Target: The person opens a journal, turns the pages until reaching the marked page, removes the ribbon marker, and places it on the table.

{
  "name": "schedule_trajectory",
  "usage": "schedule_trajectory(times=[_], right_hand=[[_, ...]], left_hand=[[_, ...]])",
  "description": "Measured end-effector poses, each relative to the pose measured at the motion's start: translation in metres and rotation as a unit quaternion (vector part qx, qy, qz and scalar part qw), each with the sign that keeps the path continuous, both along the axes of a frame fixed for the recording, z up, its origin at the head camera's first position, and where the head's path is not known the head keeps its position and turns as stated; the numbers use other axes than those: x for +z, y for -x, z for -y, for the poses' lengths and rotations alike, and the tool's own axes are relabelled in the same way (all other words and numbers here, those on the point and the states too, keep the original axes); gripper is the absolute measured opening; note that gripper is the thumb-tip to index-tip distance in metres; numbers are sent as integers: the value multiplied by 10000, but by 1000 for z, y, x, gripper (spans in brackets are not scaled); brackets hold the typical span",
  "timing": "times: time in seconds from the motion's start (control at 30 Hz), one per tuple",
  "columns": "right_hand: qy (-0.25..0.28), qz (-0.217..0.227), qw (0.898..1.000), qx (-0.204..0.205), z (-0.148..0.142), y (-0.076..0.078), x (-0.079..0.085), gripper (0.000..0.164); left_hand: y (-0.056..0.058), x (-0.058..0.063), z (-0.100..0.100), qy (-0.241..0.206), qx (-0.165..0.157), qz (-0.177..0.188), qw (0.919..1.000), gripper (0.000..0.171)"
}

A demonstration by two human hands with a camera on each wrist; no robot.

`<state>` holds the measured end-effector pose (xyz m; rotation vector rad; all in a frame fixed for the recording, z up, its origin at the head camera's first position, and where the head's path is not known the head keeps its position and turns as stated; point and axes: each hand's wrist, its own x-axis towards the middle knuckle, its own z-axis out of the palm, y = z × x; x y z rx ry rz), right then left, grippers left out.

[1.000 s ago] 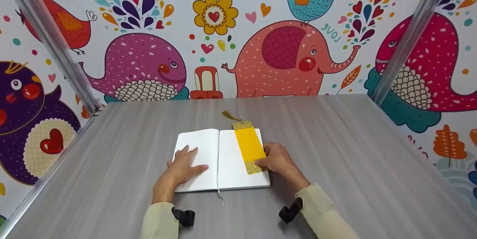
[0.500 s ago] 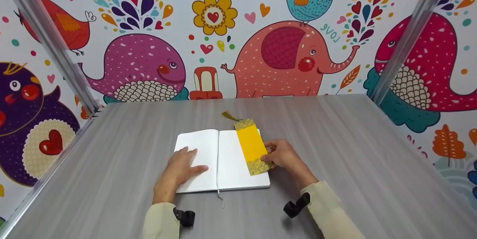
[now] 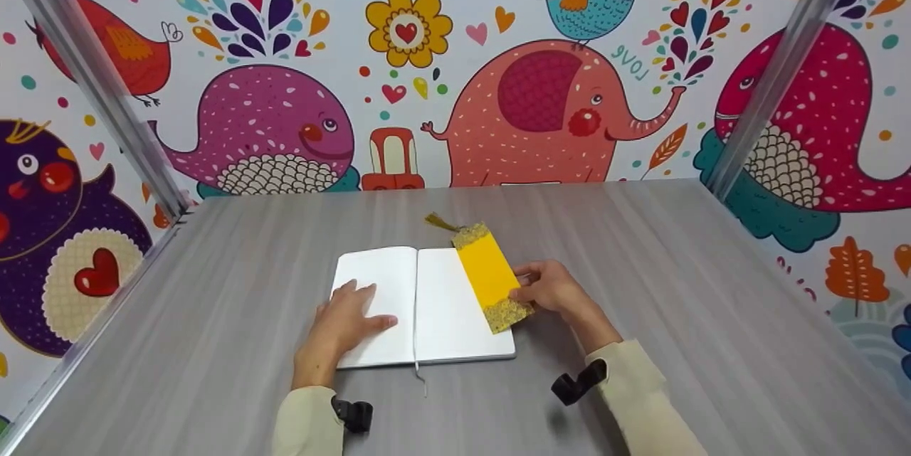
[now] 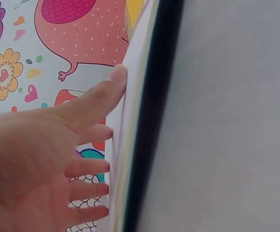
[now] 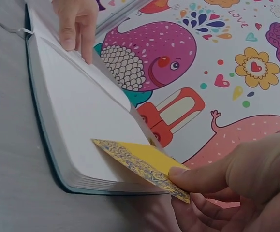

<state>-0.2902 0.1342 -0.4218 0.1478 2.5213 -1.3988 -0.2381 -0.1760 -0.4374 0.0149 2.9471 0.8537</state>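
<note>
A notebook [image 3: 455, 328] with blank white pages lies spread on the table, its dark cover edge showing in the right wrist view. My left hand [image 3: 345, 324] rests with spread fingers on the left page; the left wrist view shows its fingertips [image 4: 116, 75] against the paper. My right hand [image 3: 559, 292] pinches a yellow bookmark [image 3: 487, 271] by its lower right edge, thumb on top and fingers below. Speckled bands cross both bookmark ends, and a tassel [image 3: 441, 221] hangs off the far end. The bookmark is tilted above the right page, overhanging the notebook's right edge.
A thin ribbon [image 3: 420, 374] sticks out below the notebook's spine onto the grey table [image 3: 249, 264]. Behind the table stands a wall [image 3: 398, 100] with cartoon animals, and metal posts [image 3: 776, 86] rise at both sides. Black wrist mounts [image 3: 578, 381] sit at the sleeves.
My right hand has moved a little to the right, carrying the bookmark toward and past the notebook's right edge and turning it slightly. My left hand has stayed on the left page.
</note>
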Motion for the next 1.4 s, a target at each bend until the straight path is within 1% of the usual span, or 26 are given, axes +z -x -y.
schedule_trajectory(times=[0.17, 0.33, 0.47, 0.7, 0.83, 0.97, 1.07, 1.27, 1.4], right_hand=[[94, 78, 9999, -9, -9, 3, 5, 39], [148, 124, 9997, -169, -20, 7, 9, 40], [372, 116, 9990, -235, -31, 9, 12, 41], [308, 47, 9988, -380, -53, 11, 12, 42], [258, -8, 9989, -385, -70, 12, 9, 47], [207, 98, 9983, -544, -89, 13, 8, 54], [277, 223, 9969, -701, -102, 13, 8, 57], [481, 309, 9948, -842, -124, 13, 10, 64], [511, 336, 9941, -898, -135, 11, 12, 67]], left_hand=[[1, -1, 1, -22, -7, -7, 10000, 72], [0, -1, 2, -22, -90, -14, 10000, 72], [0, -1, 2, -1, -110, 19, 9999, 71], [0, -3, 3, 56, -169, 80, 9998, 71], [1, -3, 3, 149, -190, 44, 9997, 71], [2, -3, 2, 178, -265, 60, 9995, 71], [2, -3, 2, 186, -275, 91, 9994, 71], [1, -2, 1, 117, -254, 145, 9995, 71], [1, -2, 1, 98, -277, 136, 9995, 70]])
